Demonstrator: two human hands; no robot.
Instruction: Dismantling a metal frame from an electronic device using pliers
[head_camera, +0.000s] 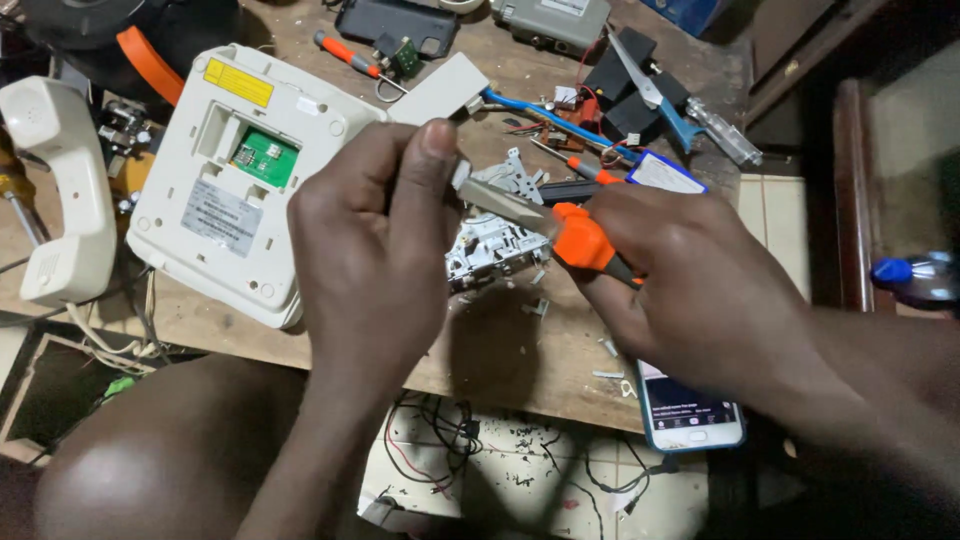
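My left hand (375, 245) is closed around a long white plastic piece (440, 90) that sticks out above my thumb. My right hand (700, 290) grips pliers with orange handles (583, 240); their grey jaws (500, 203) reach to the part held at my left thumb. Beneath the hands lies a small white metal mechanism (490, 245) on the wooden workbench (520, 350). A white desk telephone base (240, 170) lies upside down to the left, its hatch open on a green circuit board (265, 158).
A white handset (60, 190) lies far left. A smartphone (690, 410) sits under my right wrist at the bench edge. Screwdrivers (345, 52), a blue-handled tool (540, 112), black boxes (625, 95) and a grey device (550, 20) crowd the back. Wires hang below the bench.
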